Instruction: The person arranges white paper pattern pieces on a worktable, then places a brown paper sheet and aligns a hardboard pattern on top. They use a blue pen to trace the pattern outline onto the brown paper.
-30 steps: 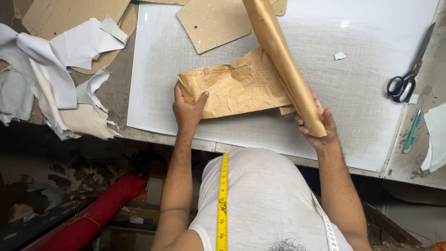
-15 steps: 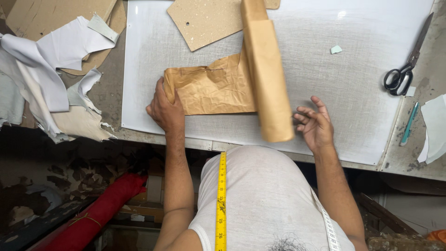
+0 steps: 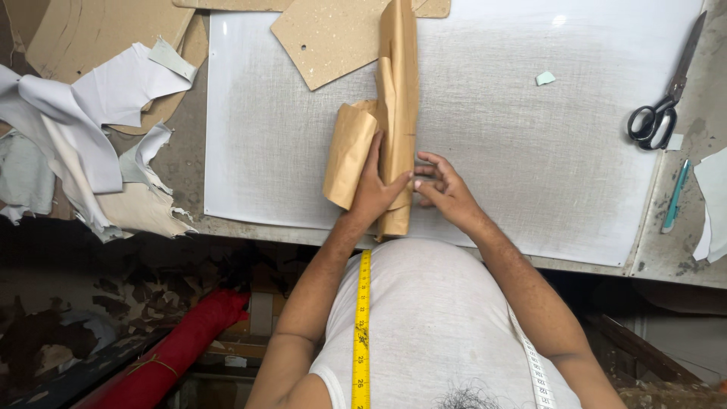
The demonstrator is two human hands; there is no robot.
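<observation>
On the table: we see a grey table (image 3: 189, 163) under a big white sheet (image 3: 530, 136), whose near edge runs just ahead of our body.
White sheet: wide bare room lies right of our hands, up to the scissors (image 3: 657, 113) at the right rim; a small pale scrap (image 3: 544, 78) is the only thing in that stretch.
Left side: white and cream offcuts (image 3: 83, 144) pile over brown card (image 3: 91, 34), well apart from the work, so room there is tight.
Board: a cardboard piece (image 3: 326, 42) lies at the far edge, its corner under the paper's far end.
Paper: brown paper (image 3: 397, 106) lies lengthwise near the sheet's middle, mostly gathered into a long narrow roll; we judge rolling far along, with one loose curl on its left and the near end not yet tidy.
Left hand: our left hand (image 3: 376, 189) lies flat, fingers together, pressing the roll's near end.
Right hand: our right hand (image 3: 443, 185) is spread, fingertips touching the roll's right edge.
Pen: a teal pen (image 3: 675, 195) lies off the sheet, far right.
Tape: a yellow tape measure (image 3: 361, 326) hangs down our chest.
</observation>
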